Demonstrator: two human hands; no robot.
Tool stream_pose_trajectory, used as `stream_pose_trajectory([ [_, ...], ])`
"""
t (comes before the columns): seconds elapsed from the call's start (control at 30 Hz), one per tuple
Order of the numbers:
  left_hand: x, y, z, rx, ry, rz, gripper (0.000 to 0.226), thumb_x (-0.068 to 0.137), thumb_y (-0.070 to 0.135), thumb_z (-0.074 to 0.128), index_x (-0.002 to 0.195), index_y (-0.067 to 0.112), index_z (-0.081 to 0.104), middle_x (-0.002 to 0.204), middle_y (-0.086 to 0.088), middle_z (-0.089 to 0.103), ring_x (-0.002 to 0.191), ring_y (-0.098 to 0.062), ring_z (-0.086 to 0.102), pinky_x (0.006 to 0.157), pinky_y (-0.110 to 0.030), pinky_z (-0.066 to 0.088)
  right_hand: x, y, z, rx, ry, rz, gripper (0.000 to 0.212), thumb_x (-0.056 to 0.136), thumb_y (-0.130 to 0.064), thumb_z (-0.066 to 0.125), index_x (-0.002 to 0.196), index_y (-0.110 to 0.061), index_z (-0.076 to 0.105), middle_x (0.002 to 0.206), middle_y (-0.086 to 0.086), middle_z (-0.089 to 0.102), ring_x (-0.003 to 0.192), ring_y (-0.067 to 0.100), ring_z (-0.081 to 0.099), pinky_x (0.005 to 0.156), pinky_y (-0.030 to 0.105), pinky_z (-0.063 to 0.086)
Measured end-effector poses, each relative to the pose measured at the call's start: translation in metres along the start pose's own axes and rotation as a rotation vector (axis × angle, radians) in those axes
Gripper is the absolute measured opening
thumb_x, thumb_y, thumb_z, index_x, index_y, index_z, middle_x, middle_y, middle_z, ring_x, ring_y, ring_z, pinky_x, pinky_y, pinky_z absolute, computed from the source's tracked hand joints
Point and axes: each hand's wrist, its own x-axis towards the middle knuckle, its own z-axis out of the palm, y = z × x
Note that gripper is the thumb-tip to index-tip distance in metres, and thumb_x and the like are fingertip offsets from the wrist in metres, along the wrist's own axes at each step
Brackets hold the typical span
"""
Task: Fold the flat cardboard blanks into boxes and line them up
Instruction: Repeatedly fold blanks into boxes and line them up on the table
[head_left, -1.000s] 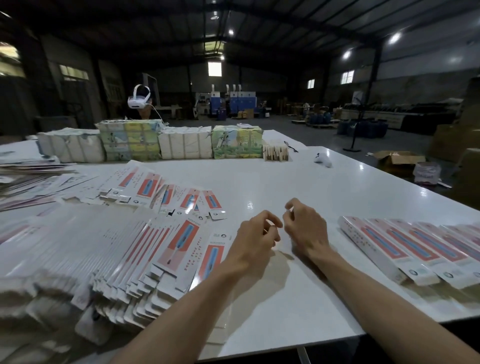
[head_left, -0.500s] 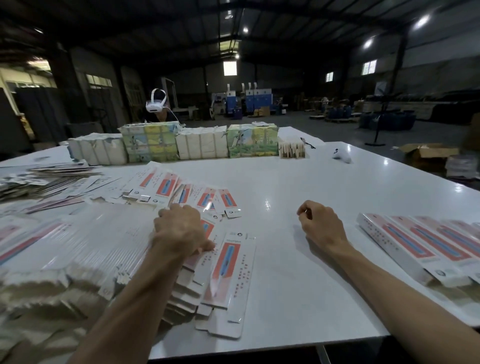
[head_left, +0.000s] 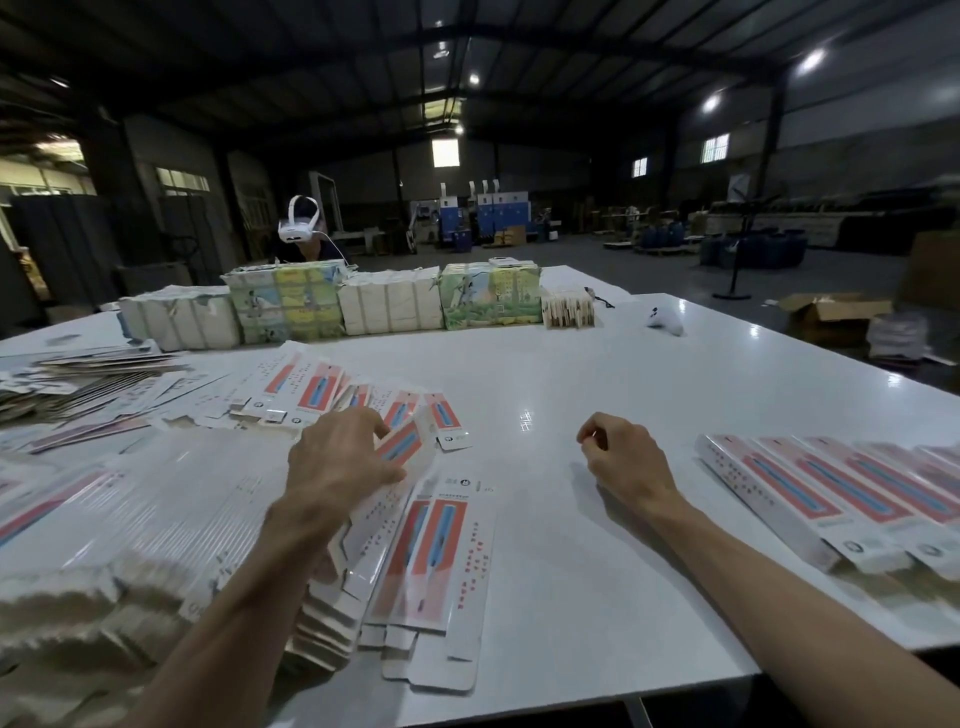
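1. The left hand has its grip closed on one flat cardboard blank; fingers above its far end, thumb against its near face; the blank's far end is tilted up off the pile.
2. The right hand rests on the bare table, well apart from the left; its grip is drawn together, fingers curled in and thumb by the forefinger, with nothing in it.
3. The held blank lies at the right edge of a wide heap of blanks that spreads over the left of the table; the sheets overlap like shingles; pale edges and tabs show along the near side.
4. Just right of the left forearm, loose blanks lie flat, touching the heap; they are long and narrow, glossy white with a red panel and a blue stripe, and end flaps stick out at the near end.
5. On the right, folded boxes lie side by side in a row, touching, long and slim with the same print.
6. At the far edge stand wrapped bundles, some plain white, some with green and yellow pictures; a small white object lies right of them.
7. Behind the bundles sits a person with a white headset; on the floor to the right stands an open brown carton.
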Motion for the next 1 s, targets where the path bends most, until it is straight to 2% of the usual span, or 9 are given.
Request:
stream_pose_trajectory([
  [0.17, 0.015, 0.01, -0.017, -0.52, -0.406, 0.084, 0.026, 0.088, 0.043, 0.083, 0.108, 0.027, 0.08, 0.088, 0.003, 0.081, 0.075, -0.016, 0.08, 0.073, -0.037, 0.066, 0.001, -0.004, -0.001, 0.185, 0.008, -0.047, 0.015, 0.102, -0.015, 0.057, 0.097, -0.021, 0.07, 0.074, -0.007, 0.067, 0.07, 0.016, 0.063, 0.068, 0.034, 0.052],
  [0.3, 0.027, 0.032, -0.018, -0.369, -0.708, 0.225, 0.034, 0.08, 0.055, 0.086, 0.105, 0.032, 0.083, 0.094, 0.004, 0.082, 0.086, -0.015, 0.08, 0.083, -0.035, 0.064, 0.0, -0.02, -0.011, 0.91, -0.165, 0.022, 0.029, 0.108, -0.036, 0.055, 0.117, -0.012, 0.068, 0.085, 0.007, 0.074, 0.078, 0.027, 0.064, 0.068, 0.035, 0.05],
  [0.43, 0.031, 0.057, 0.001, -0.298, -0.818, 0.272, 0.048, 0.076, 0.06, 0.088, 0.117, 0.036, 0.078, 0.096, 0.008, 0.082, 0.088, -0.012, 0.079, 0.085, -0.031, 0.062, -0.001, -0.018, -0.014, 0.856, -0.405, 0.019, 0.042, 0.091, -0.052, 0.068, 0.124, -0.027, 0.073, 0.106, 0.008, 0.079, 0.097, 0.033, 0.077, 0.086, 0.048, 0.061],
  [0.5, 0.031, 0.062, 0.012, -0.321, -0.634, 0.247, 0.055, 0.076, 0.06, 0.088, 0.123, 0.035, 0.075, 0.098, 0.009, 0.081, 0.084, -0.01, 0.078, 0.081, -0.031, 0.063, -0.002, -0.015, -0.013, 0.792, -0.337, 0.012, 0.026, 0.089, -0.045, 0.076, 0.107, -0.027, 0.081, 0.097, 0.006, 0.079, 0.089, 0.028, 0.078, 0.074, 0.039, 0.062],
  [0.57, 0.03, 0.066, 0.023, -0.401, -0.241, 0.188, 0.06, 0.082, 0.055, 0.085, 0.133, 0.028, 0.067, 0.114, 0.005, 0.076, 0.09, -0.013, 0.075, 0.083, -0.037, 0.062, 0.003, -0.01, -0.012, 0.841, -0.144, 0.083, 0.015, 0.092, -0.035, 0.079, 0.099, -0.023, 0.082, 0.09, 0.006, 0.078, 0.078, 0.024, 0.074, 0.06, 0.033, 0.056],
  [0.67, 0.022, 0.077, 0.036, -0.55, 0.357, 0.091, 0.051, 0.092, 0.043, 0.078, 0.133, 0.02, 0.059, 0.12, -0.003, 0.065, 0.105, -0.02, 0.064, 0.091, -0.04, 0.058, 0.012, -0.002, -0.011, 0.973, 0.066, 0.216, 0.005, 0.096, -0.022, 0.078, 0.097, -0.017, 0.079, 0.092, 0.008, 0.08, 0.08, 0.024, 0.076, 0.069, 0.038, 0.062],
  [0.77, 0.015, 0.099, 0.045, -0.876, 0.537, -0.03, 0.052, 0.092, 0.047, 0.077, 0.124, 0.019, 0.047, 0.11, 0.0, 0.052, 0.105, -0.019, 0.056, 0.091, -0.038, 0.055, 0.014, 0.003, -0.006, 0.976, 0.242, 0.327, 0.004, 0.099, -0.021, 0.074, 0.095, -0.02, 0.076, 0.094, 0.002, 0.078, 0.088, 0.023, 0.077, 0.069, 0.034, 0.063],
  [0.9, 0.012, 0.123, 0.064, -1.391, -0.089, -0.29, 0.069, 0.089, 0.049, 0.081, 0.134, 0.015, 0.042, 0.119, -0.005, 0.059, 0.116, -0.023, 0.058, 0.099, -0.032, 0.051, 0.013, 0.0, -0.006, 1.112, 0.282, 0.374, 0.004, 0.097, -0.021, 0.075, 0.099, -0.018, 0.074, 0.095, 0.001, 0.078, 0.088, 0.021, 0.077, 0.074, 0.034, 0.064],
  [1.0, 0.014, 0.135, 0.078, -1.667, -0.319, -0.391, 0.025, 0.101, 0.029, 0.071, 0.118, 0.013, 0.062, 0.102, -0.011, 0.075, 0.105, -0.029, 0.073, 0.095, -0.044, 0.061, 0.007, -0.009, -0.007, 1.157, 0.071, 0.274, 0.013, 0.095, -0.018, 0.077, 0.104, -0.009, 0.074, 0.091, 0.007, 0.078, 0.082, 0.023, 0.078, 0.068, 0.03, 0.064],
])
